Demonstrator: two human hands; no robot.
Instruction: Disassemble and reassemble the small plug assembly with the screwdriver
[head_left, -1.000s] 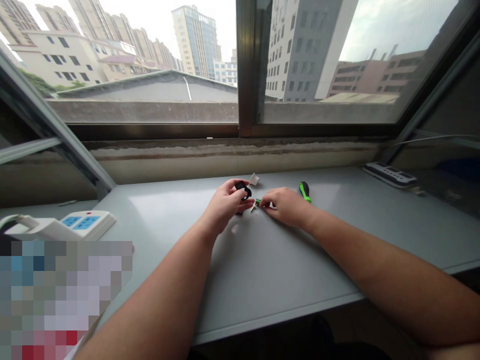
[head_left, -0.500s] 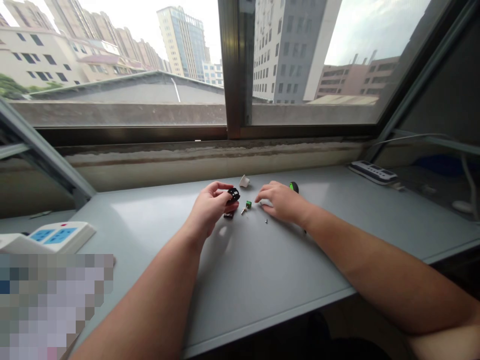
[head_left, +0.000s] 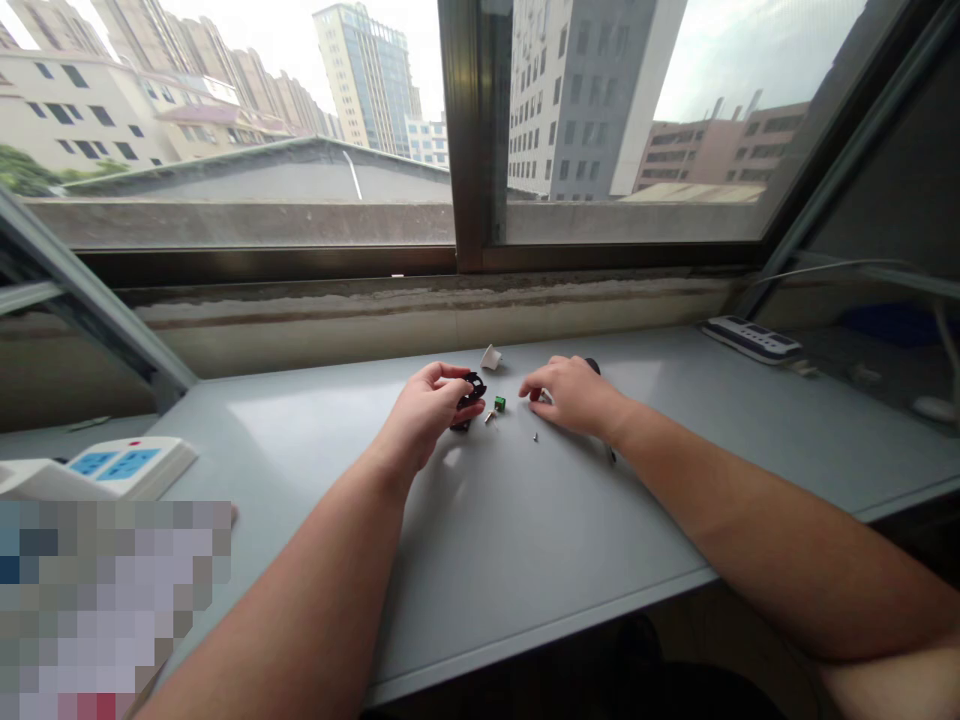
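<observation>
My left hand point(head_left: 429, 408) was partly closed, thumb and fingers pinching a round, black, notched part point(head_left: 474, 388) above the table. My right hand point(head_left: 574, 393) was loosely curled over the tabletop; whether its fingertips gripped anything, I could not tell. Between my hands lay a small green block point(head_left: 500, 404), with a slim silver metal piece point(head_left: 490, 417) just beside it. A tiny metal screw point(head_left: 535, 437) lay nearer me, and a white cone-shaped cap point(head_left: 491, 358) farther off. The smooth grey table point(head_left: 487, 570) also bore, well apart at far right, a white-and-dark power strip point(head_left: 752, 340), beneath a wide window.
</observation>
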